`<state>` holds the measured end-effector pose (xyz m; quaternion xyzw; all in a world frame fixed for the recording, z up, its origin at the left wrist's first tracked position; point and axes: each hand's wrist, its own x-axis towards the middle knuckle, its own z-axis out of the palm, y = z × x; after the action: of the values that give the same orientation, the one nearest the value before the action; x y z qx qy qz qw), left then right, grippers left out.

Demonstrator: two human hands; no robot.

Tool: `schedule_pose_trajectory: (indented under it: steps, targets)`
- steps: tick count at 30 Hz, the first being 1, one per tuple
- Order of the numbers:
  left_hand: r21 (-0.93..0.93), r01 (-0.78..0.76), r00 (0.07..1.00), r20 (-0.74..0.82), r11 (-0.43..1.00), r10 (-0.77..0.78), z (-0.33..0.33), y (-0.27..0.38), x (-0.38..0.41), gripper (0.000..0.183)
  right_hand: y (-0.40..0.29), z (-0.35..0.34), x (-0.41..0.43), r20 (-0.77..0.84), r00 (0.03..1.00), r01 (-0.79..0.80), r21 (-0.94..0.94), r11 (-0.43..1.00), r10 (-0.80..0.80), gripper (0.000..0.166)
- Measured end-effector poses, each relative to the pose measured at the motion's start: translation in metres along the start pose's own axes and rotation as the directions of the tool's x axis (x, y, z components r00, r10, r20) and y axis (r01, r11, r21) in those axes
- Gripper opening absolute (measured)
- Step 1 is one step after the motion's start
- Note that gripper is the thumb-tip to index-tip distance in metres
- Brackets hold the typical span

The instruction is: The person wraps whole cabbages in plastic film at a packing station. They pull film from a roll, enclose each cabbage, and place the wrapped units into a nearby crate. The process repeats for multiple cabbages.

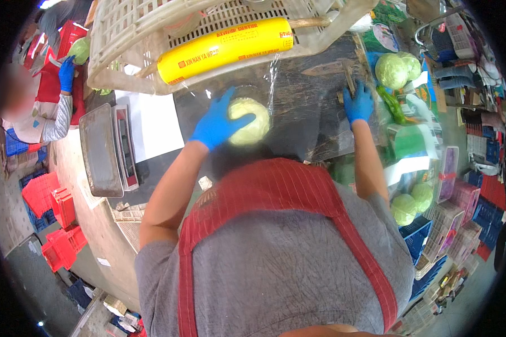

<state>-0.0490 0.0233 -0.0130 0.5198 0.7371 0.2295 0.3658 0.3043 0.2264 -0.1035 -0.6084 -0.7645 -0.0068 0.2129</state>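
A pale green cabbage (pixel 248 122) rests on the dark worktop (pixel 303 101) in front of my chest. My left hand (pixel 221 120), in a blue glove, grips its left side, thumb across the top. Beyond it, a yellow roll of XIN NAN YA plastic wrap (pixel 225 50) is mounted on a wooden rod (pixel 308 22). Clear film (pixel 273 80) hangs from the roll down towards the cabbage. At the worktop's right side my gloved right hand (pixel 359 102) is down by a narrow, worn tool (pixel 348 78); its fingers partly hide it, so a grip is unclear.
A white plastic crate (pixel 122 50) stands behind the roll. To the left are a scale (pixel 103 151) and a white sheet (pixel 154 126). Cabbages (pixel 392 70) and green peppers (pixel 390 103) lie at right. A co-worker's gloved hand (pixel 66 73) is at far left, near another cabbage (pixel 80 50).
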Motion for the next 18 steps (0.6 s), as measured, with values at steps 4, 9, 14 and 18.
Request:
schedule_pose_trajectory:
  steps: [4, 9, 14, 18]
  targets:
    - [0.233, -0.118, 0.985, -0.095, 0.965, 0.143, 0.004, 0.013, -0.015, 0.078, 0.042, 0.014, -0.018, 0.136, 0.988, -0.07, -0.048, 0.996, 0.076, 0.039]
    - [0.234, -0.181, 0.957, -0.184, 0.955, 0.226, 0.022, 0.002, -0.032, 0.088, 0.031, 0.007, -0.01, 0.257, 0.965, -0.15, 0.359, 0.921, 0.058, 0.035]
    - [0.175, -0.192, 0.933, -0.273, 0.966, 0.235, 0.032, 0.018, -0.044, 0.102, -0.055, -0.011, -0.023, 0.493, 0.824, -0.085, 0.598, 0.797, -0.281, 0.036]
    - [0.24, -0.234, 0.901, -0.312, 0.942, 0.303, 0.041, 0.008, -0.042, 0.103, -0.142, -0.032, -0.009, 0.627, 0.574, 0.022, 0.631, 0.776, -0.526, 0.036]
